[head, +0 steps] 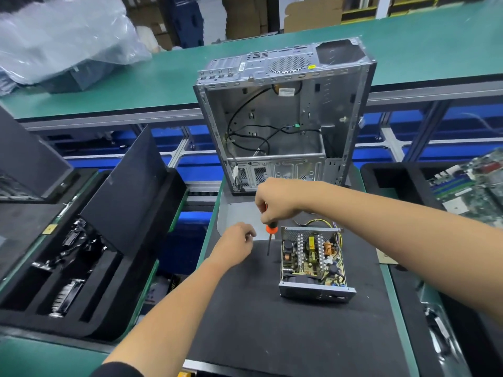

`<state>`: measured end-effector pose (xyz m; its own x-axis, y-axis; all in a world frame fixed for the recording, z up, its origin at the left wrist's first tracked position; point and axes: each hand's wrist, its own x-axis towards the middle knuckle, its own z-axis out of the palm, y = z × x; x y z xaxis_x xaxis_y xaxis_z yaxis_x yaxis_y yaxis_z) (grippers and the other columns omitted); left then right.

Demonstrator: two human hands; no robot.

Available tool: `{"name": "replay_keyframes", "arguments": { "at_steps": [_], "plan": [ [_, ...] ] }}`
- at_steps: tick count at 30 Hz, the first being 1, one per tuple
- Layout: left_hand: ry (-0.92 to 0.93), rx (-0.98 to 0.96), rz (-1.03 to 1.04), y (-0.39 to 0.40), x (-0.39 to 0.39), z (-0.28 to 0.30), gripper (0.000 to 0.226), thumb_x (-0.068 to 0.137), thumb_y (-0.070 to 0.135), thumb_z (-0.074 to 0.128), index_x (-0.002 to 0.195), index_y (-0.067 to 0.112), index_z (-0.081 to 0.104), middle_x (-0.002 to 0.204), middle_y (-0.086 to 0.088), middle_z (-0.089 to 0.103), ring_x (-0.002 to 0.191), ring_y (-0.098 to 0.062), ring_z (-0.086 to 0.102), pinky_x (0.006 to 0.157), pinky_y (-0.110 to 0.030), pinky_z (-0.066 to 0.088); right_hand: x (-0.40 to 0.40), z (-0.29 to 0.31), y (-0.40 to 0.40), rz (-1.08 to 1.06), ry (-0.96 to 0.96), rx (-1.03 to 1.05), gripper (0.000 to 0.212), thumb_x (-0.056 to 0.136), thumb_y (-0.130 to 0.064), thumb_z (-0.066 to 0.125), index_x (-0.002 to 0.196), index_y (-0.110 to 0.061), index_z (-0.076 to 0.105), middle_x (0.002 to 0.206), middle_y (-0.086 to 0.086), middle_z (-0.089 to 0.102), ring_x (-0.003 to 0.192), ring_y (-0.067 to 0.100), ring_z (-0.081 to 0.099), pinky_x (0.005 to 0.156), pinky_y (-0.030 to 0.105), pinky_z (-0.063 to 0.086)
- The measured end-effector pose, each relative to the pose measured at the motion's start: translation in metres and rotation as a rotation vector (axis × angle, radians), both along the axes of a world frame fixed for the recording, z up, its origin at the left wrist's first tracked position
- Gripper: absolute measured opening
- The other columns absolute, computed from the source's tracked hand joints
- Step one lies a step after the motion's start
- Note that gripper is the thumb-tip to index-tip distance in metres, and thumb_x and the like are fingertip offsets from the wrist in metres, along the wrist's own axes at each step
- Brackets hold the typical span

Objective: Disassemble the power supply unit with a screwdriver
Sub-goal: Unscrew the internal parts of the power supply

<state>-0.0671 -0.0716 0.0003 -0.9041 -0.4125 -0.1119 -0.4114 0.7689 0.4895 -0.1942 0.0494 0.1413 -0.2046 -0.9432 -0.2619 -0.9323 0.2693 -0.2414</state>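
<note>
The power supply unit [313,263] lies on a black mat [272,322] with its cover off, so its circuit board, coils and heat sinks show. My right hand [275,201] grips an orange-handled screwdriver [270,235] upright, tip down on the mat just left of the unit. My left hand [235,244] hovers left of the screwdriver with fingers loosely curled; whether it pinches something small I cannot tell. A grey metal cover plate [236,216] lies flat behind the hands.
An empty metal computer case [283,118] stands open behind the mat. Black foam trays [81,268] with parts sit at the left, one with a raised lid. A tray of circuit boards [473,186] is at the right. Plastic wrap [60,36] lies on the far green bench.
</note>
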Motion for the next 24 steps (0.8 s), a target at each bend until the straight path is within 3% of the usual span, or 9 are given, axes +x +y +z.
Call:
{"name": "replay_keyframes", "arguments": {
  "at_steps": [3,6,8,10,13,17,20,21,24],
  "plan": [
    [0.066,0.078,-0.02,0.018,-0.024,0.016,0.019,0.087,0.006,0.048,0.088,0.014,0.066,0.066,0.009,0.048,0.058,-0.006,0.044,0.054,-0.01,0.035,-0.005,0.013,0.004,-0.048,0.026,-0.047,0.025,0.076,-0.026,0.064,0.074,-0.001,0.07,0.073,0.012,0.071,0.063,0.021,0.051,0.048,0.025,0.035],
    [0.098,0.097,-0.106,0.037,-0.048,0.027,0.015,0.086,0.004,0.049,0.074,0.008,0.058,0.056,-0.003,0.049,0.055,-0.014,0.042,0.052,-0.01,0.033,-0.015,0.025,0.015,-0.094,0.08,-0.069,0.027,0.074,-0.028,0.064,0.067,-0.002,0.066,0.067,0.012,0.068,0.061,0.026,0.053,0.048,0.026,0.036],
    [0.1,0.123,-0.156,0.048,-0.062,0.031,0.015,0.086,0.005,0.048,0.081,0.003,0.062,0.068,-0.011,0.061,0.067,-0.026,0.053,0.063,-0.028,0.043,-0.022,0.031,0.028,-0.129,0.099,-0.066,0.026,0.073,-0.028,0.064,0.057,-0.008,0.06,0.054,0.007,0.057,0.055,0.023,0.047,0.044,0.025,0.032],
    [0.102,0.123,-0.197,0.057,-0.076,0.034,0.014,0.086,0.007,0.048,0.079,0.006,0.06,0.075,-0.012,0.063,0.072,-0.029,0.055,0.065,-0.035,0.043,-0.031,0.036,0.042,-0.196,0.083,-0.085,0.026,0.071,-0.026,0.065,0.054,-0.009,0.056,0.049,0.006,0.048,0.051,0.021,0.04,0.045,0.025,0.03],
    [0.038,0.086,-0.234,0.07,-0.098,0.037,0.018,0.087,0.013,0.048,0.076,0.004,0.058,0.08,-0.014,0.065,0.082,-0.032,0.058,0.072,-0.041,0.048,-0.044,0.04,0.065,-0.286,0.071,-0.127,0.025,0.072,-0.025,0.066,0.061,-0.004,0.063,0.054,0.008,0.054,0.05,0.02,0.04,0.044,0.024,0.03],
    [-0.209,0.127,-0.256,0.087,-0.132,0.035,0.034,0.094,0.022,0.044,0.066,0.007,0.053,0.088,-0.021,0.063,0.089,-0.033,0.059,0.077,-0.035,0.047,-0.064,0.038,0.094,-0.37,0.063,-0.225,0.023,0.073,-0.028,0.071,0.071,-0.006,0.064,0.071,0.008,0.064,0.07,0.029,0.055,0.045,0.024,0.028],
    [-0.369,0.185,-0.19,0.101,-0.151,0.025,0.043,0.093,0.043,0.045,0.091,0.004,0.064,0.102,-0.018,0.065,0.096,-0.032,0.061,0.074,-0.029,0.042,-0.079,0.032,0.112,-0.545,-0.049,-0.34,0.036,0.07,-0.036,0.077,0.074,-0.008,0.056,0.067,0.001,0.048,0.065,0.019,0.044,0.047,0.027,0.029],
    [-0.402,0.179,-0.199,0.105,-0.155,0.021,0.05,0.093,0.049,0.045,0.091,0.001,0.063,0.101,-0.019,0.064,0.093,-0.032,0.06,0.072,-0.03,0.041,-0.084,0.029,0.116,-0.612,-0.122,-0.372,0.039,0.07,-0.037,0.078,0.072,-0.007,0.054,0.066,0.003,0.043,0.062,0.018,0.038,0.047,0.028,0.028],
    [-0.43,0.181,-0.185,0.117,-0.163,0.014,0.049,0.088,0.049,0.055,0.059,0.011,0.043,0.064,-0.007,0.047,0.058,-0.021,0.044,0.055,-0.031,0.029,-0.098,0.018,0.122,-0.832,-0.337,-0.405,0.043,0.071,-0.029,0.075,0.053,-0.014,0.038,0.049,-0.003,0.034,0.052,0.017,0.031,0.043,0.024,0.026]
  ]
}}
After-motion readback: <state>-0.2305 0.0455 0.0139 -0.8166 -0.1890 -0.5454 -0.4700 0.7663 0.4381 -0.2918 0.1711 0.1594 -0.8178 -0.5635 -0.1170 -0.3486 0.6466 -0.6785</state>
